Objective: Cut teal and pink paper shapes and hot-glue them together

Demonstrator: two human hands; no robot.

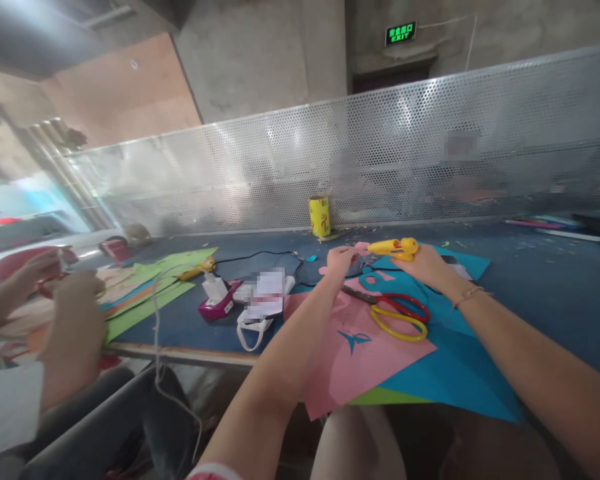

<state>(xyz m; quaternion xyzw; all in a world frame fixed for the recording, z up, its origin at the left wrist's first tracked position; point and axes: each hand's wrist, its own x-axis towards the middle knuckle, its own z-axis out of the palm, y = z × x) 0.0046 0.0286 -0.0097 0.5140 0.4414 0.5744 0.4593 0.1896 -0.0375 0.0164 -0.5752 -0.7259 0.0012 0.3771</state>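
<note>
My right hand [423, 265] is closed around a yellow and orange glue gun [396, 248], held just above the blue paper sheet [445, 360]. My left hand [341, 260] pinches a small pink paper piece [363, 247] close to the gun's tip. Below my hands lie red and yellow scissors [397, 313] on the paper. A pink paper sheet [350, 353] with a small blue cut-out overlaps the blue sheet.
The blue table [555, 287] ends at a perforated metal screen [380, 153]. A yellow roll [320, 215] stands at the back. A magenta and white device [219, 300], a second glue gun [197, 269] and green paper [150, 293] lie left. Another person's hands [65, 300] work at far left.
</note>
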